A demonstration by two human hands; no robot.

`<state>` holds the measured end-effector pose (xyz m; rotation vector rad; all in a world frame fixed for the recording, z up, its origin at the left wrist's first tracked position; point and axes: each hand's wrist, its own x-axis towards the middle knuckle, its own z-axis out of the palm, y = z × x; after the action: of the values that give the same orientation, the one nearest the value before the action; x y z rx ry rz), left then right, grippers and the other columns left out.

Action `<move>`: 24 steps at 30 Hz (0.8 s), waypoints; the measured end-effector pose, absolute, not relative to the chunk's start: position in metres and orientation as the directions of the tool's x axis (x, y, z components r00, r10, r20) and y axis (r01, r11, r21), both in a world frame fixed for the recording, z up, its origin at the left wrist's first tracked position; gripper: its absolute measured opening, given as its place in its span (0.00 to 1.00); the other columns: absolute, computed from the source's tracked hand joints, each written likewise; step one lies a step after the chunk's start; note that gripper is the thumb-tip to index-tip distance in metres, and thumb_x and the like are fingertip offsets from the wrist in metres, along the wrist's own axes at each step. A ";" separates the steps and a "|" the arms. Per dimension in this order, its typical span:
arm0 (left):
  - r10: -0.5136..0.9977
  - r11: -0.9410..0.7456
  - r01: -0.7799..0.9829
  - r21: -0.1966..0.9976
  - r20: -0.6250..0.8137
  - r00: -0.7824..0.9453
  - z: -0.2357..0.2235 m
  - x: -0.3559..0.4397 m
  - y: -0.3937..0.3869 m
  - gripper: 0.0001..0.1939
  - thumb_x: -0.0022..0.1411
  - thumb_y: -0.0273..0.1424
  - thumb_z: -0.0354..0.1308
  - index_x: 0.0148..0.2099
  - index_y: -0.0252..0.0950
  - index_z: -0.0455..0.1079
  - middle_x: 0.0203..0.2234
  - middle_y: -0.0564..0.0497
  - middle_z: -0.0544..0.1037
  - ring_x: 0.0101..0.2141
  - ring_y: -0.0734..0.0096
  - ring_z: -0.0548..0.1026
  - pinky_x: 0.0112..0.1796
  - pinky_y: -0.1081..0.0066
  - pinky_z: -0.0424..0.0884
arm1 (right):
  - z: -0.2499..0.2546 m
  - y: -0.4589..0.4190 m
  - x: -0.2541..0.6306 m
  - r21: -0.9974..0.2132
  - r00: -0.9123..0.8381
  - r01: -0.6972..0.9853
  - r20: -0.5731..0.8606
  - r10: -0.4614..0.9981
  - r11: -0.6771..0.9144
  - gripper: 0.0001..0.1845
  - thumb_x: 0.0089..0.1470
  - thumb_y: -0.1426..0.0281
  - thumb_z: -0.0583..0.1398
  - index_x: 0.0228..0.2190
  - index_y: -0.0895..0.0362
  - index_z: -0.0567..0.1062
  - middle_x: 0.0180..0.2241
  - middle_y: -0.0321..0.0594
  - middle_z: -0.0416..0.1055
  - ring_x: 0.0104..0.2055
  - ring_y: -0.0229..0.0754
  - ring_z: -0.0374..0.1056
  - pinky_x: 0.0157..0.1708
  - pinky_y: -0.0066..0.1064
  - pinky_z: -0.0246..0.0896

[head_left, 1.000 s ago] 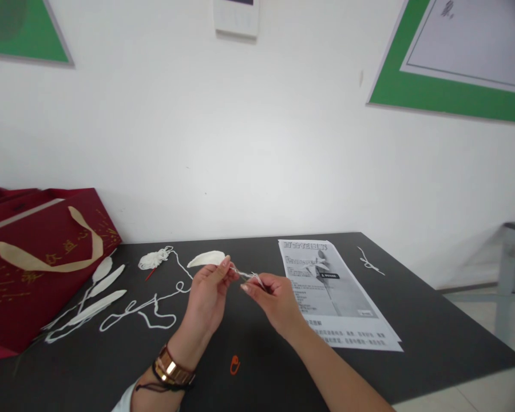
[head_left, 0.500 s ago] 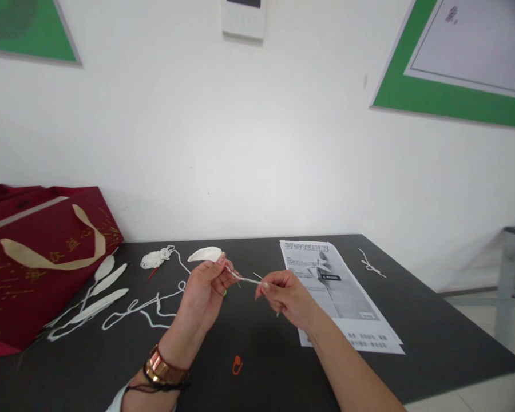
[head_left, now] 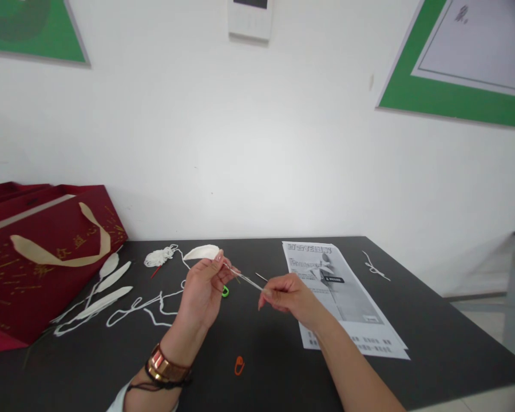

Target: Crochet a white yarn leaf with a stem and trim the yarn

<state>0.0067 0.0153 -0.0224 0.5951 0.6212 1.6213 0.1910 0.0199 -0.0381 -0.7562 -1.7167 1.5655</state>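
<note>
My left hand point(head_left: 203, 286) is closed in a pinch at the base of a white crocheted petal point(head_left: 202, 252), which sticks out behind the fingers to the left. From that pinch, white yarn point(head_left: 251, 281) runs taut across the gap to my right hand point(head_left: 285, 296). Thumb and fingers of the right hand are pressed together on the yarn's other end. A green stitch marker point(head_left: 225, 291) lies just right of the left hand. Past the right fingertips is a thin metal needle or hook point(head_left: 261, 277). An orange stitch marker point(head_left: 239, 365) rests nearer to me.
Several white petals point(head_left: 109, 298) with yarn tails lie beside a dark red gift bag point(head_left: 60, 257) at left. Behind them sit a yarn bundle point(head_left: 158, 257) and a red stick point(head_left: 155, 272). Printed sheets point(head_left: 347, 292) and a knotted yarn scrap point(head_left: 374, 266) are at right.
My right hand has shifted slightly right and down, and a longer stretch of yarn shows between the hands. The green marker is now more visible. The whole view has shifted slightly.
</note>
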 end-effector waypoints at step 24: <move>0.961 -0.266 -0.517 0.813 0.181 -0.210 -0.023 0.015 0.010 0.08 0.51 0.30 0.61 0.24 0.32 0.67 0.19 0.54 0.71 0.22 0.73 0.72 0.28 0.72 0.68 | -0.034 -0.002 0.172 -0.839 -0.276 0.176 0.460 0.844 0.515 0.13 0.56 0.64 0.56 0.29 0.59 0.77 0.21 0.37 0.67 0.23 0.35 0.59 0.23 0.25 0.50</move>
<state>0.0151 0.0098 -0.0225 0.8507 0.7500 1.7086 0.1724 -0.0016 -0.0337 -0.8597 -1.7543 0.8347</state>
